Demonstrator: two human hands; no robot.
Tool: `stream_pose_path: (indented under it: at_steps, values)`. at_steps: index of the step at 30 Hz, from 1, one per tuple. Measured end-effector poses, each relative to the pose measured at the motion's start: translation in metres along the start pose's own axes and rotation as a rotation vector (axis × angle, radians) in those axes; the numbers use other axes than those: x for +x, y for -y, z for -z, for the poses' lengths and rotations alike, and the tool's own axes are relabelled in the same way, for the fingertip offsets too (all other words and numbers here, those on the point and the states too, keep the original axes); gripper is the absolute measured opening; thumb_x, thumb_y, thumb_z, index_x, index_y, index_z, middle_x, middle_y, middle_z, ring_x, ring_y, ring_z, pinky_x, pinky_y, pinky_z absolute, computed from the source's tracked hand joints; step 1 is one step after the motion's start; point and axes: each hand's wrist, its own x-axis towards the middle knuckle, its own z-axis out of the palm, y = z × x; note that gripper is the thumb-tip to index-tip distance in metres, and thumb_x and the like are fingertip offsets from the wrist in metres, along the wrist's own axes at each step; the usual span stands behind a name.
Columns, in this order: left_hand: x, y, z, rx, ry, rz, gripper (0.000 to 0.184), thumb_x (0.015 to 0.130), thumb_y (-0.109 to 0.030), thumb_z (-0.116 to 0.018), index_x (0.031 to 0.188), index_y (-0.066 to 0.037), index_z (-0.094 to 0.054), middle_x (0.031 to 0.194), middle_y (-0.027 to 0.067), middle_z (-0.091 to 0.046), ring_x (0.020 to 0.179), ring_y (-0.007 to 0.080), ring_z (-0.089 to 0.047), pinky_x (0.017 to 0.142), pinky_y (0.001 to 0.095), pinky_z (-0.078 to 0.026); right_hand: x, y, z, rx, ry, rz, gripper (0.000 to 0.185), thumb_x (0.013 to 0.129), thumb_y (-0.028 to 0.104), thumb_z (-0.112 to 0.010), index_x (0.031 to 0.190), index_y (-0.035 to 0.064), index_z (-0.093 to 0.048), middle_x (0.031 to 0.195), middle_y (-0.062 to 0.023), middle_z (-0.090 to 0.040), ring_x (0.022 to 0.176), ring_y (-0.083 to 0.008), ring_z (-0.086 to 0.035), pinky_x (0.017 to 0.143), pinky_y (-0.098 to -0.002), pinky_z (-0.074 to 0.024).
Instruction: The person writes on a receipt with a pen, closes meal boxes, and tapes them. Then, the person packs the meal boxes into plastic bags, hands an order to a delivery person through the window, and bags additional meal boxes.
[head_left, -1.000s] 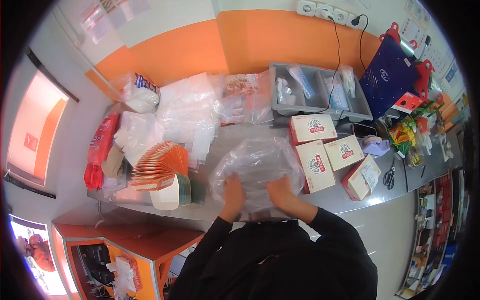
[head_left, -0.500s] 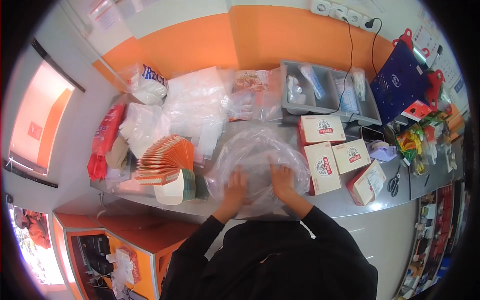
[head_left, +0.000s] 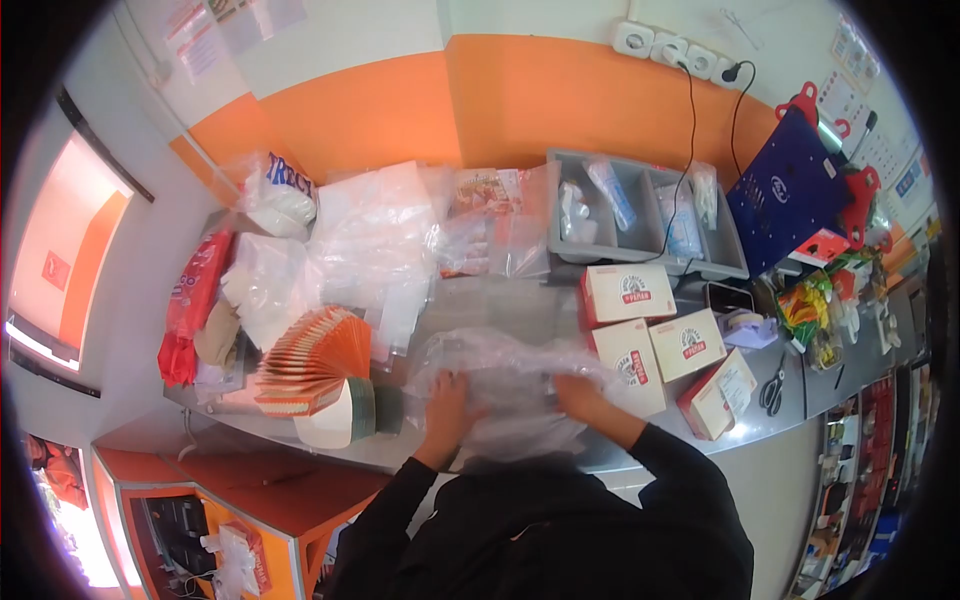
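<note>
A large clear plastic bag [head_left: 505, 375], crumpled and see-through, lies at the front edge of the metal table [head_left: 480, 300] before my body. My left hand [head_left: 450, 410] is closed on its left side, fingers bent into the film. On the right side of the bag, my right hand [head_left: 585, 396] is closed too, its fingertips partly hidden by the plastic. Left of the bag stand fanned orange paper food boxes [head_left: 315, 360] and a stack of white paper trays [head_left: 335, 415]. Printed cartons [head_left: 628, 295] sit to the right, touching the bag's edge.
A grey divided bin [head_left: 600, 240] with packaged items stands at the back. Flat plastic bags [head_left: 375, 225] cover the back left, beside a red bag [head_left: 195, 300]. Scissors [head_left: 772, 390], a tape dispenser [head_left: 750, 330] and a blue board [head_left: 795, 190] are on the right.
My fingers, spread flat on the bag before, are now bent into it. The bag's far edge has come toward me and the film is bunched. The view has tilted slightly upward.
</note>
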Motion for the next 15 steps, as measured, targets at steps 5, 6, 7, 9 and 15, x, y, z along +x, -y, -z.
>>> stream_pose_path:
  at_steps: [5,6,7,9,15]
  values:
    - [0.006,-0.011,-0.040,0.215,0.124,0.032,0.086,0.071,-0.021,-0.071,0.142,-0.006,-0.025,0.136,0.0171,-0.037,0.120,0.0365,-0.043,0.081,0.0477,-0.047,-0.049,0.109,0.094,0.011,0.229,0.402,0.035,0.085,0.021,-0.056,0.118,0.0106,-0.057,0.089,-0.0159,-0.068,0.081,-0.0308,-0.067,0.071,-0.0443,-0.0523]
    - [0.010,-0.011,-0.043,0.286,0.066,0.016,0.086,0.073,-0.021,-0.069,0.144,-0.006,-0.022,0.139,0.0173,-0.035,0.122,0.0365,-0.041,0.081,0.0483,-0.047,-0.049,0.118,0.128,0.080,0.228,0.653,0.031,0.085,0.019,-0.056,0.114,0.0102,-0.061,0.085,-0.0134,-0.068,0.079,-0.0268,-0.068,0.067,-0.0408,-0.0536]
    - [0.017,-0.013,-0.040,0.301,0.091,0.062,0.084,0.075,-0.020,-0.066,0.145,-0.006,-0.021,0.141,0.0174,-0.033,0.124,0.0369,-0.039,0.082,0.0486,-0.047,-0.042,0.114,0.165,0.410,0.271,0.678,0.031,0.086,0.020,-0.057,0.115,0.0084,-0.061,0.081,-0.0118,-0.067,0.074,-0.0237,-0.067,0.061,-0.0368,-0.0530]
    - [0.024,-0.021,-0.027,0.331,0.150,0.150,0.081,0.078,-0.018,-0.062,0.146,-0.005,-0.018,0.144,0.0178,-0.030,0.128,0.0376,-0.035,0.083,0.0493,-0.046,0.008,0.066,0.211,0.979,0.042,0.525,0.027,0.086,0.019,-0.061,0.109,0.0055,-0.062,0.074,-0.0062,-0.065,0.063,-0.0159,-0.062,0.051,-0.0256,-0.0496]
    - [0.018,-0.023,-0.020,0.206,0.083,0.142,0.086,0.070,-0.013,-0.070,0.142,-0.004,-0.024,0.142,0.0228,-0.030,0.129,0.0425,-0.033,0.095,0.0470,-0.041,0.207,-0.123,0.195,0.071,-0.806,-0.141,0.036,0.079,0.027,-0.069,0.104,0.0032,-0.060,0.088,-0.0138,-0.064,0.077,-0.0205,-0.063,0.068,-0.0316,-0.0493]
